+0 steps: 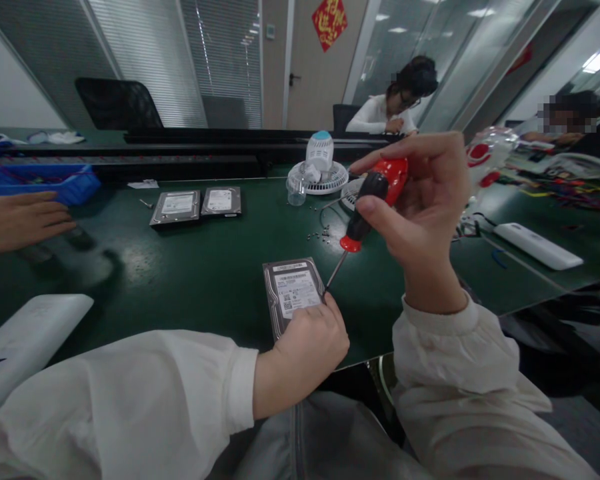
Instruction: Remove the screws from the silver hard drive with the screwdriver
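Note:
A hard drive [297, 287] with a white label lies flat on the green table near its front edge. My left hand [313, 343] rests over its near right corner, fingers curled in against it. In my right hand [427, 200] is a red and black screwdriver [359, 230], gripped by the handle and tilted. Its shaft slants down to the drive's right edge, where the tip meets my left fingertips. Whether a screw sits under the tip is hidden by my fingers. Several small screws [325, 233] lie scattered beyond the drive.
Two more hard drives [180, 203] lie at the back left. Another person's hand [20, 223] reaches in from the left, near a blue bin [75, 183]. White fan parts [320, 157] and a clear cup [296, 193] stand behind. White casings [537, 245] lie on both sides.

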